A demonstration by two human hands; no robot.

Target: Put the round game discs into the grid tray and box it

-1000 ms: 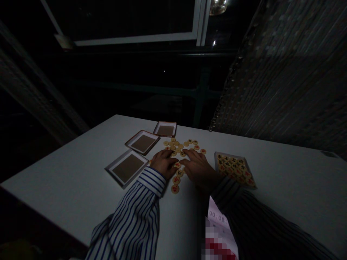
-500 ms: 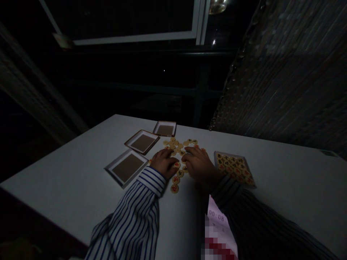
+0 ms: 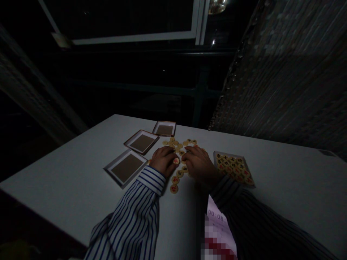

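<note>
Your left hand [image 3: 162,160] now pinches a red piece [image 3: 176,161] slightly higher, singling it out from the loose pieces [image 3: 174,189]; whether your right hand [image 3: 200,164] grips anything, I can't tell.

V. dim o/all, deep shadows; tabletop [image 3: 81,169] faintly lit.

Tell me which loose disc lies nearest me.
The red-marked disc at the near end of the curved row; every other loose disc in view lies farther away.
</note>
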